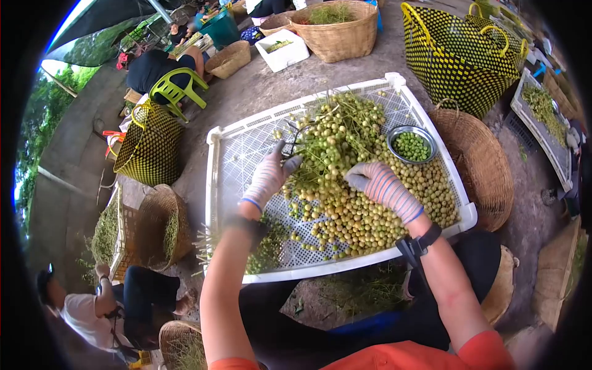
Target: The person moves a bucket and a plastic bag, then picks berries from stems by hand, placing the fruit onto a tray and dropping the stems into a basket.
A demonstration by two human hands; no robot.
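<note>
A heap of small round yellow-green fruit on thin stems (336,126) lies on a white plastic mesh tray (237,160). My left hand (269,177), in a striped glove with grey fingertips, is at the heap's left side, its fingers closing around a thin dark piece I cannot make out. At the heap's right edge, my right hand (383,188), gloved alike, has its fingers curled and pinched at the stems of a fruit bunch (327,176). Loose fruit (370,225) spreads below and right of the hands. A metal bowl (412,144) of greener fruit sits on the tray's right side.
A wicker basket (487,172) stands against the tray's right side. Black-and-yellow woven baskets (459,55) stand behind and at left. Stripped stems (268,246) lie at the tray's lower left. A seated person (92,311) is at lower left; another sits on a green chair (179,89).
</note>
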